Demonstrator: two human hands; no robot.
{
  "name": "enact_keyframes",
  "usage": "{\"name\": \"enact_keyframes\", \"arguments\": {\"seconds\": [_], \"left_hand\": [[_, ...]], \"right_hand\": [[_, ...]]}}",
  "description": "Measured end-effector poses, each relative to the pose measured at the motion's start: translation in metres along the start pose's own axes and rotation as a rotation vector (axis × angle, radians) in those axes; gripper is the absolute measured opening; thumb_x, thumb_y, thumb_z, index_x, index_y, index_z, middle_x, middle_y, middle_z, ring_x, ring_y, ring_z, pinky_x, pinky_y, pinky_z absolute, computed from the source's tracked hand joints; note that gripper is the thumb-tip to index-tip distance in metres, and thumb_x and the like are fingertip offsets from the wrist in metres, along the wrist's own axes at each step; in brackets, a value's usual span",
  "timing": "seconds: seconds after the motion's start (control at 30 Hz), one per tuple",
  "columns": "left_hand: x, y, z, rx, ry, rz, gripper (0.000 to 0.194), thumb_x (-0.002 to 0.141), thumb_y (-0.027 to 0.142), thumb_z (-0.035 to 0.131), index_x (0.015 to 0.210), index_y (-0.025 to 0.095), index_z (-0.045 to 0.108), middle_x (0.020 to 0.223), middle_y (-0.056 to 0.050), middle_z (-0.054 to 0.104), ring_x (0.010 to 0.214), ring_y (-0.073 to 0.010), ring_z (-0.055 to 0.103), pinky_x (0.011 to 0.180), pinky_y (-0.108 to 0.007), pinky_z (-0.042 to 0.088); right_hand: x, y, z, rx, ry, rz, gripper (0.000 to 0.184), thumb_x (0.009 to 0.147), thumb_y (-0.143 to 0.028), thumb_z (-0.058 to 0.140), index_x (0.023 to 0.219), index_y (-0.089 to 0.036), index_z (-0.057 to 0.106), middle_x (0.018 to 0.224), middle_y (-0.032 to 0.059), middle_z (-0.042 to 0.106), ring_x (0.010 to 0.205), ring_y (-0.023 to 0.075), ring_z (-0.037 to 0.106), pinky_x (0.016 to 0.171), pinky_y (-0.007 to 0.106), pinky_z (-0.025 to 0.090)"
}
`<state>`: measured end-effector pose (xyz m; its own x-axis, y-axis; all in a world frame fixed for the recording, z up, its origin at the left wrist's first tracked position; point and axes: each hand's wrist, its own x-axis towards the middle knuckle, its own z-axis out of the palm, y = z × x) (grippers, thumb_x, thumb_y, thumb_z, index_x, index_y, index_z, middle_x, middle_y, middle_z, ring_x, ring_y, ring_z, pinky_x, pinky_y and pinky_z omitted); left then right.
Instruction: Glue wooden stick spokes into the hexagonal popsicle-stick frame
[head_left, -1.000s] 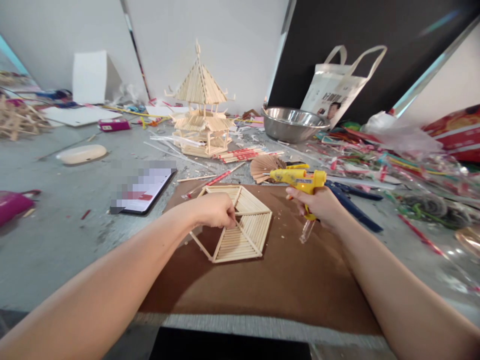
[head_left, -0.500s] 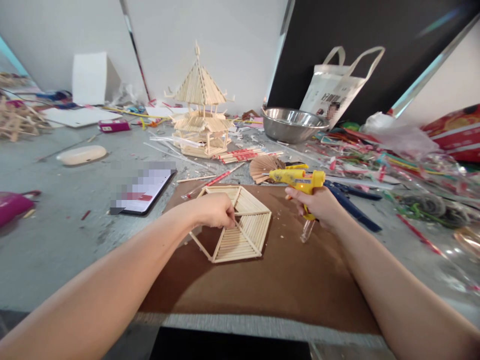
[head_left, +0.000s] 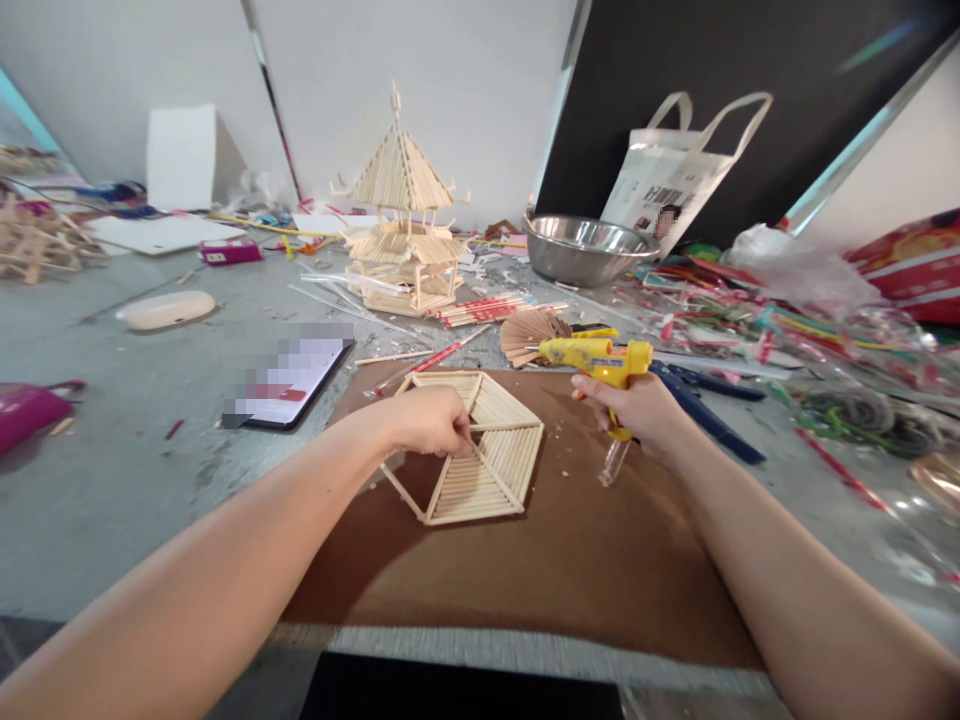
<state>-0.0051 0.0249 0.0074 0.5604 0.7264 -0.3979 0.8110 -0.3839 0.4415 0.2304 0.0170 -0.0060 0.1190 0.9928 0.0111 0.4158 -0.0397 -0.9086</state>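
Note:
A hexagonal frame of thin wooden sticks (head_left: pixel 480 480) lies on a brown board (head_left: pixel 525 590), some of its triangular sections filled with parallel sticks. My left hand (head_left: pixel 439 420) is closed over its centre, fingertips pinched together at the inner sticks; whatever is between them is too small or hidden to make out. To the right, my right hand (head_left: pixel 637 405) is wrapped round the handle of a yellow glue gun (head_left: pixel 592 352). Its nozzle points left, above the board and apart from the frame. A clear glue stick (head_left: pixel 613 462) shows below the handle.
Behind the board stands a stick pagoda (head_left: pixel 401 220) beside red-wrapped sticks (head_left: pixel 480 310). A phone (head_left: pixel 292 380) and a white oval case (head_left: pixel 166 310) lie left. At right are blue-handled pliers (head_left: pixel 705 410), a metal bowl (head_left: pixel 589 250), a bag (head_left: pixel 667 180) and scattered scraps.
Both hands stay almost where they were, the left at the frame's centre and the right with the glue gun. Only a very slight shift of the whole view shows.

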Motion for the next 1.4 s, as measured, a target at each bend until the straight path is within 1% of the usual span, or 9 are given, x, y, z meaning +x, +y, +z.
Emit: {"name": "enact_keyframes", "arguments": {"seconds": [0.13,0.27,0.4,0.57,0.77,1.17,1.4], "left_hand": [[0.0002,0.0010,0.0009,0.025,0.002,-0.010,0.026,0.058,0.031,0.049,0.073,0.018,0.066,0.056,0.001,0.059,0.053,-0.0099,0.049,0.049,-0.019,0.034],[0.0004,0.0017,0.0015,0.050,0.008,-0.019,0.026,0.058,0.030,0.048,0.073,0.018,0.066,0.055,0.001,0.059,0.052,-0.0099,0.049,0.049,-0.019,0.033],[0.0006,0.0015,0.0021,0.062,0.024,-0.016,0.025,0.057,0.030,0.049,0.071,0.018,0.066,0.056,0.001,0.059,0.052,-0.0097,0.049,0.048,-0.019,0.033],[0.0005,0.0020,0.0026,0.064,0.032,-0.012,0.023,0.057,0.030,0.049,0.069,0.019,0.066,0.055,0.001,0.059,0.051,-0.0096,0.050,0.047,-0.019,0.033],[0.0007,0.0018,0.0032,0.070,0.030,-0.013,0.023,0.057,0.029,0.048,0.069,0.018,0.065,0.052,0.001,0.057,0.049,-0.0092,0.049,0.047,-0.019,0.033],[0.0013,0.0013,0.0037,0.068,0.042,-0.015,0.022,0.057,0.029,0.049,0.067,0.019,0.065,0.053,0.002,0.058,0.051,-0.0096,0.050,0.048,-0.019,0.034],[0.0014,0.0015,0.0035,0.062,0.046,-0.018,0.021,0.056,0.030,0.049,0.066,0.019,0.065,0.052,0.002,0.058,0.050,-0.0092,0.050,0.047,-0.019,0.034]], "right_hand": [[-0.0004,-0.0008,0.0001,0.004,0.006,0.002,0.025,0.059,-0.037,0.061,0.068,-0.014,0.054,0.060,0.0011,0.057,0.029,0.0037,0.036,0.029,0.020,0.027],[-0.0007,-0.0012,0.0001,-0.014,0.003,0.015,0.025,0.059,-0.037,0.060,0.067,-0.014,0.054,0.052,-0.0007,0.054,0.028,0.0044,0.036,0.028,0.020,0.026],[-0.0001,0.0004,0.0003,-0.008,0.004,-0.012,0.025,0.060,-0.037,0.060,0.069,-0.015,0.053,0.058,0.0002,0.056,0.029,0.0043,0.037,0.029,0.020,0.027],[-0.0002,-0.0001,0.0012,-0.019,0.004,0.005,0.024,0.060,-0.037,0.060,0.069,-0.015,0.054,0.050,-0.0015,0.054,0.029,0.0049,0.037,0.029,0.020,0.027],[-0.0013,-0.0022,0.0011,-0.018,0.010,-0.003,0.023,0.061,-0.035,0.060,0.068,-0.015,0.052,0.055,-0.0007,0.056,0.028,0.0042,0.037,0.029,0.020,0.027],[-0.0021,-0.0028,0.0015,-0.010,-0.006,-0.002,0.023,0.061,-0.035,0.060,0.068,-0.015,0.053,0.052,-0.0017,0.054,0.028,0.0036,0.036,0.029,0.019,0.026],[0.0004,0.0015,0.0009,0.000,-0.011,-0.031,0.023,0.062,-0.035,0.060,0.069,-0.015,0.052,0.060,-0.0002,0.057,0.029,0.0031,0.037,0.028,0.019,0.027]]}}
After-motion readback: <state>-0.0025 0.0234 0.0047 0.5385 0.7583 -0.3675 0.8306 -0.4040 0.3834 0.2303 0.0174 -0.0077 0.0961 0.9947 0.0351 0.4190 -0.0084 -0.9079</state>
